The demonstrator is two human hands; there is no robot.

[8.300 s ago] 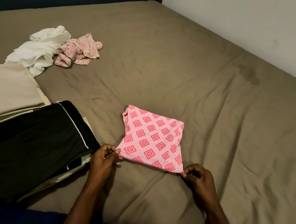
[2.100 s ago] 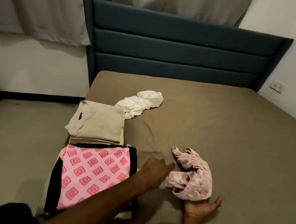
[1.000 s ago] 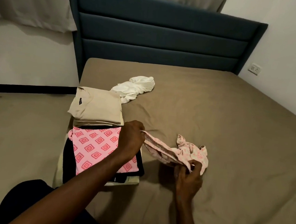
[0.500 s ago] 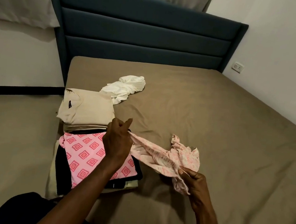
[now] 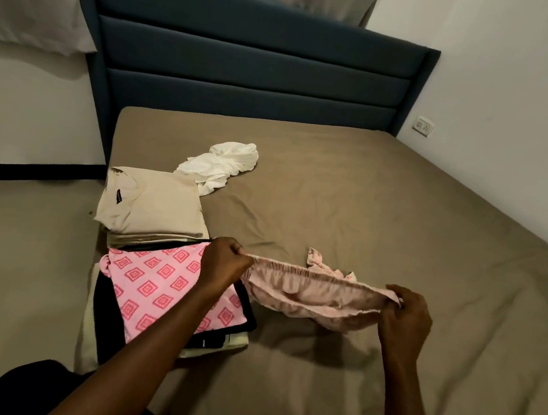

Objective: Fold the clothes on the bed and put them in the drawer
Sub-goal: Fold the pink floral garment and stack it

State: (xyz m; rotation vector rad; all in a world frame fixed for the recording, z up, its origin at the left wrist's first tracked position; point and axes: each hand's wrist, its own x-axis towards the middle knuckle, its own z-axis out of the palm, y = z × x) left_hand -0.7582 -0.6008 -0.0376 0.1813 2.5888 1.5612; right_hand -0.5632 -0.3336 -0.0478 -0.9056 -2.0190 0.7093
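A small pale pink floral garment (image 5: 311,290) is stretched by its elastic waistband above the brown bed (image 5: 368,200). My left hand (image 5: 226,265) grips the band's left end and my right hand (image 5: 404,319) pinches its right end. To the left lies a folded pink diamond-print piece (image 5: 163,283) on top of a folded black garment (image 5: 108,325). Behind that sits a folded beige stack (image 5: 150,209). A crumpled white garment (image 5: 223,164) lies farther back. No drawer is in view.
A dark blue padded headboard (image 5: 247,62) stands at the far end. The white wall (image 5: 514,97) with a socket (image 5: 423,125) runs along the bed's right side. The bed's left edge drops to the floor (image 5: 18,248) beside the folded stacks.
My hands have pulled the floral garment apart, so its waistband now spans straight between them. My right hand moved right. Earlier I placed the pink diamond-print piece on the black garment.
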